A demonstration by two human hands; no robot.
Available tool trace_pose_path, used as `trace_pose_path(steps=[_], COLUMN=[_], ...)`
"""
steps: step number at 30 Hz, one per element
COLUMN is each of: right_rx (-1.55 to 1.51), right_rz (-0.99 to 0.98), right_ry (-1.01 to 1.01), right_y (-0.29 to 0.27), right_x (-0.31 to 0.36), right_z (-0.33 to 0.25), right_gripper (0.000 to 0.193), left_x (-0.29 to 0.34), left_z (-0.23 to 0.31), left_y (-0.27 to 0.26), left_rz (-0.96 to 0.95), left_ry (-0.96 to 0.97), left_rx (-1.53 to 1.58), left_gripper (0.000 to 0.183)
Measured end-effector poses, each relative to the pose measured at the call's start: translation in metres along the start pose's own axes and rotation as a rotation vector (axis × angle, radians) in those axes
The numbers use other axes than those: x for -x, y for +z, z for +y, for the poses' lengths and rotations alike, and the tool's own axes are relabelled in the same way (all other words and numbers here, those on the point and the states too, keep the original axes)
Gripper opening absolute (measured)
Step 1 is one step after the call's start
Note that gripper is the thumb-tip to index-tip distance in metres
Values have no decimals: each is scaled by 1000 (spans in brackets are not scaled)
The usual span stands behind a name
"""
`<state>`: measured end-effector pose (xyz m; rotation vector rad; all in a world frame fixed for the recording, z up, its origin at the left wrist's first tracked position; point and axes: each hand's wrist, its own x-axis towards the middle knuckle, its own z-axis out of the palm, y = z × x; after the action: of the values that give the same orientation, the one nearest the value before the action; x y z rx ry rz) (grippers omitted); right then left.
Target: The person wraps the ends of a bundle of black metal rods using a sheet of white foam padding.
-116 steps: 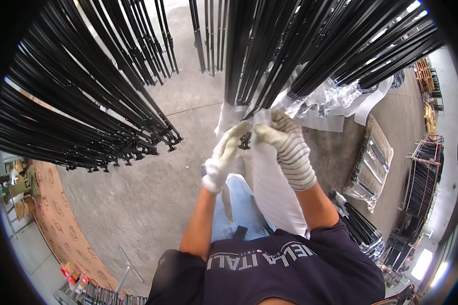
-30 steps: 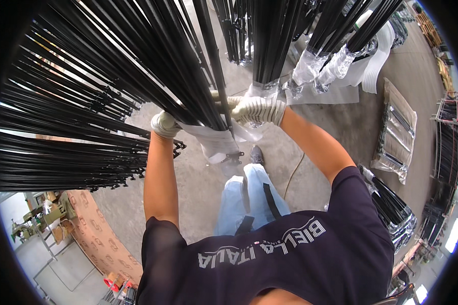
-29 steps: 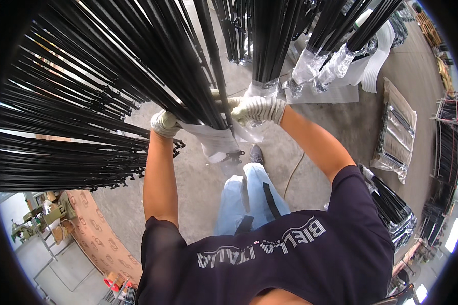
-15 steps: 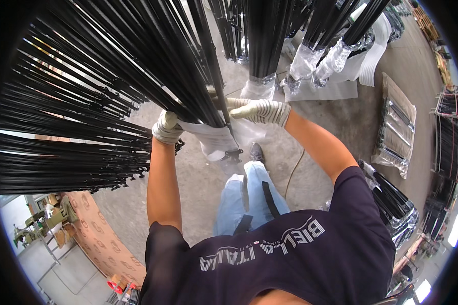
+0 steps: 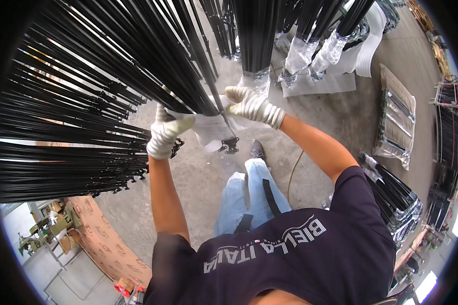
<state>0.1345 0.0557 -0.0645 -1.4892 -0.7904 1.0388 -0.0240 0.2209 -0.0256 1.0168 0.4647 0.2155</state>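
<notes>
A large bundle of long black metal rods point(image 5: 152, 56) slants down from the upper left, its lower end on white foam sheet point(image 5: 208, 133). At its left edge is my left hand point(image 5: 164, 134), in a whitish glove, thumb stretched out and fingers up against the rods. My right hand point(image 5: 254, 107), in a striped glove, is at the other side, thumb and fingertips apart next to a thin rod point(image 5: 216, 96). That rod ends in a small black bracket point(image 5: 230, 145) near the floor. The rods partly hide the left fingertips.
More black rods point(image 5: 71, 168) with fittings crowd the left. Upright bundles point(image 5: 257, 46) with plastic-wrapped ends stand ahead, some on foam sheet point(image 5: 320, 86). On the right lie a wrapped flat pack point(image 5: 396, 117) and a wrapped rod bundle point(image 5: 392, 193). A cable point(image 5: 294, 175) crosses the floor.
My left hand has loosened from the bundle's edge, its thumb now stretched out. My right hand has drawn back slightly, its fingertips now beside the thin rod. The bracket shows more fully.
</notes>
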Motion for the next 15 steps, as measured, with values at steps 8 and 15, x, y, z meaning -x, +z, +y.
trace_pose_path(steps=[8, 15], right_rx=[215, -555], right_rz=[97, -613], right_ry=[-380, -47], right_y=[16, 3], right_x=[2, -74], right_z=[-61, -93], right_gripper=[57, 45], left_x=[11, 19], left_z=[-31, 12], left_y=[2, 26], left_rz=[89, 101], left_ry=[813, 683], left_rx=[-589, -1201], left_gripper=[75, 21])
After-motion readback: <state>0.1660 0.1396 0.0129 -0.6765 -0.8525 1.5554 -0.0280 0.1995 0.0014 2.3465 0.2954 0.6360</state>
